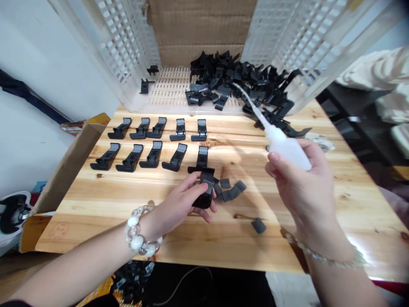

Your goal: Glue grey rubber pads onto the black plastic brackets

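My left hand (185, 196) grips a black plastic clip (206, 189), its thumb pressed on the grey pad on the clip's face. Held up in my right hand (303, 187) is a white squeeze bottle (289, 151), its long thin nozzle pointing up and left over the pile of black parts. Beside the left hand lie several small dark grey pads (228, 194), with a single pad (258, 225) nearer the table's front. Beyond that hand, black clips with grey pads (151, 154) stand in two rows on the wood.
A white plastic crate (134, 102) lies on its side at the back, cardboard inside it. Its mouth holds a heap of black plastic parts (220, 72), some spilling onto the wooden table (128, 192). Below the front edge, more black parts (136, 277) sit in a yellow container.
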`<action>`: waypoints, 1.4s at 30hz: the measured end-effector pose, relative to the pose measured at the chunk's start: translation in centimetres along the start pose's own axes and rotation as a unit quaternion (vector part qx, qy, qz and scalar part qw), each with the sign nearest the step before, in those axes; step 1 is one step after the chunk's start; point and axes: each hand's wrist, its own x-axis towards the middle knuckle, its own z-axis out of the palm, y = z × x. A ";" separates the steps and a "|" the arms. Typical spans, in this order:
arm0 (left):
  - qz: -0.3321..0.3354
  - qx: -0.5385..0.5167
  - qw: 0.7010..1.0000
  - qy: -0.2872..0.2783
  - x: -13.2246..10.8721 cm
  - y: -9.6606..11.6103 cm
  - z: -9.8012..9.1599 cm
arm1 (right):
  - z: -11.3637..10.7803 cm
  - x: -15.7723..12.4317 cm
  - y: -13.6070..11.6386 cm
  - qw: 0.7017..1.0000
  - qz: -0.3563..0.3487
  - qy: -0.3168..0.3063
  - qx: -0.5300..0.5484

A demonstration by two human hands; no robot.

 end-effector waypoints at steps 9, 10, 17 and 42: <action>-0.036 0.035 0.997 -0.063 -0.3 0.1 -0.5 | -0.7 1.0 -0.5 0.994 0.030 -0.095 0.038; -0.036 0.037 0.997 -0.062 -0.3 0.1 -0.5 | -0.6 1.0 -0.5 0.994 0.036 -0.095 0.049; -0.035 0.028 0.997 -0.055 -0.5 1.1 -0.6 | -0.6 1.0 -0.6 0.995 -0.016 -0.025 0.097; -0.096 0.153 0.977 -0.110 -0.1 0.4 -0.8 | 0.3 -1.1 -0.1 0.958 -0.254 0.132 -0.009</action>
